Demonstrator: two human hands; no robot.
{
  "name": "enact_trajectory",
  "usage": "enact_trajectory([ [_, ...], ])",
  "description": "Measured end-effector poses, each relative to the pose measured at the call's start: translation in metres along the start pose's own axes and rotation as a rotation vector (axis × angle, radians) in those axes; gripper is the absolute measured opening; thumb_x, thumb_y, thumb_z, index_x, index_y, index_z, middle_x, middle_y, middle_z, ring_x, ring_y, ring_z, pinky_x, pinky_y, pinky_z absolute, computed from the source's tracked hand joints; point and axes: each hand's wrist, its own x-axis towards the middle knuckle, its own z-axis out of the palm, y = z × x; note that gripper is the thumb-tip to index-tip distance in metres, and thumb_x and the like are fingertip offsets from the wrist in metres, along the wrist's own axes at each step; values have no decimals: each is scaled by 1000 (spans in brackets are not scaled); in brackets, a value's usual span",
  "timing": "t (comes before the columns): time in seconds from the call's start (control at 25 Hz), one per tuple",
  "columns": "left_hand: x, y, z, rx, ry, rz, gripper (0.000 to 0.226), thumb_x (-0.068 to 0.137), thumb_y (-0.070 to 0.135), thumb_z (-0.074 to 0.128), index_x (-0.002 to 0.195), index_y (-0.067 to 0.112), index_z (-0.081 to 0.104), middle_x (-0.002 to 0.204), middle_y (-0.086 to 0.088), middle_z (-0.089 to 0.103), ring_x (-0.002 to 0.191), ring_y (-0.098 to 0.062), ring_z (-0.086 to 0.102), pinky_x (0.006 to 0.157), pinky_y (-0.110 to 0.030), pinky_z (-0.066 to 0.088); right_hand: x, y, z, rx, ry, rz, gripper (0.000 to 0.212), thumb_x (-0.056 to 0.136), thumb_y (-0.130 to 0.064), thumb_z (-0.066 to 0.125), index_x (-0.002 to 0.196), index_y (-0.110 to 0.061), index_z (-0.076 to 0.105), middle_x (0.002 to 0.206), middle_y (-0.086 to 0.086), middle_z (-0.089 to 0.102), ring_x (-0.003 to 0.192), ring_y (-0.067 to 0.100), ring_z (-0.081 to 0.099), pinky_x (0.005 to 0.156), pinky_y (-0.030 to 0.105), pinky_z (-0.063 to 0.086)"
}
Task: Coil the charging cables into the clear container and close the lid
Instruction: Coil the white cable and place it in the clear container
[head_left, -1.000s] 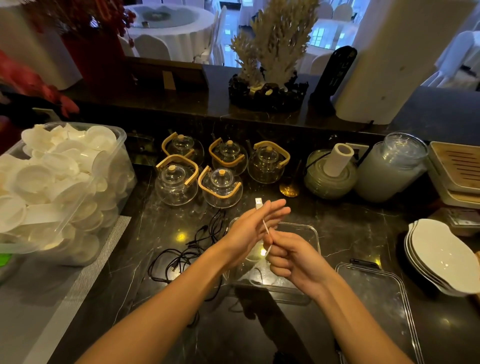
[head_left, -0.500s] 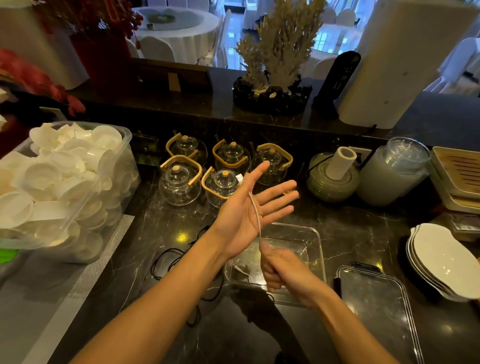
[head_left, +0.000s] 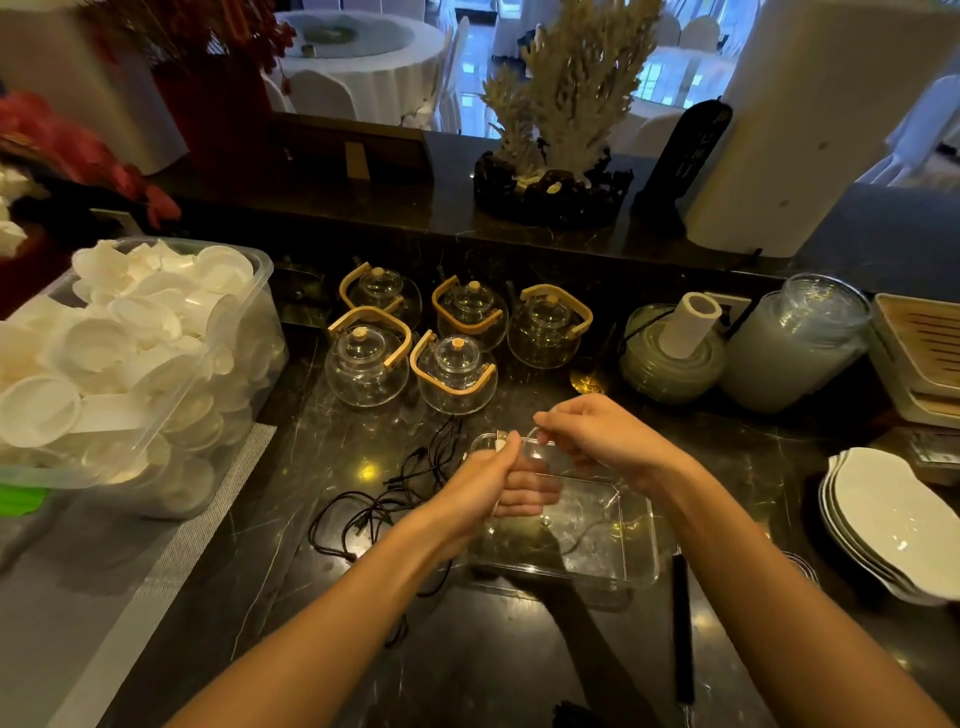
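The left hand (head_left: 491, 480) is curled round a white cable (head_left: 576, 543), plug end pinched at the thumb. The right hand (head_left: 597, 436) pinches the strand beside it, likely winding a loop. Both hover over the open container (head_left: 636, 564) mid-worktop, so the coil can drop in. Black cables (head_left: 374, 512) lie left.

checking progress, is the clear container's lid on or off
Off: the clear container is open-topped, with both hands above it.
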Motion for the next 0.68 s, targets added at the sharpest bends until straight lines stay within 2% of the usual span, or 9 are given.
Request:
enact_trajectory([
  [0.08,7,-2,0,-57,54,6,54,107,46,31,125,6,63,115,-19,73,106,-25,73,91,-33,58,-11,-8,16,-44,40,-60,30,103,-25,56,89,-6,74,58,-4,54,51,10,46,47,25,34],
  [0.2,14,4,0,-286,65,7,52,107,44,31,131,3,53,131,-18,65,109,-24,67,85,-31,58,-34,-7,46,5,118,-115,29,107,-17,48,86,-15,68,56,-11,61,47,-1,53,44,17,38],
  [0.28,15,9,-2,-461,4,4,52,107,45,31,150,18,36,135,-16,64,119,-28,60,82,-32,58,-44,7,62,-13,145,-152,32,107,-17,46,82,-15,66,58,-7,60,44,-1,49,47,21,38],
  [0.36,15,17,-3,-526,-62,40,52,107,46,29,156,30,22,134,-18,64,120,-33,63,86,-37,60,-48,28,72,39,95,-145,33,107,-19,47,84,-7,67,61,3,59,42,6,46,47,26,38],
  [0.4,14,21,-3,-534,-85,72,51,107,45,29,156,31,22,132,-19,66,118,-34,66,89,-39,60,-49,40,74,85,64,-127,36,108,-25,48,83,-7,67,58,5,57,40,9,45,45,26,38],
  [0.44,13,25,-3,-536,-87,107,49,107,44,30,154,29,26,127,-19,68,112,-33,69,88,-38,61,-51,50,75,124,43,-98,42,106,-34,51,76,-11,67,54,4,53,39,11,43,44,25,37],
  [0.52,9,32,-4,-514,-70,155,46,107,41,35,149,23,40,112,-14,75,89,-23,76,70,-26,62,-52,67,73,179,12,-32,52,99,-53,56,59,-20,58,49,1,45,39,13,41,44,24,38],
  [0.6,5,38,-3,-485,-74,144,46,106,40,38,142,16,53,88,-6,77,59,-9,69,50,-15,51,-50,79,66,246,5,65,54,91,-61,62,55,-24,48,51,-1,40,43,13,37,47,23,39],
  [0.68,3,39,-1,-465,-120,104,44,105,38,40,128,10,66,69,-2,72,40,-5,56,39,-13,37,-45,85,55,384,22,156,49,87,-59,69,59,-25,47,54,-3,35,47,13,33,49,25,36],
])
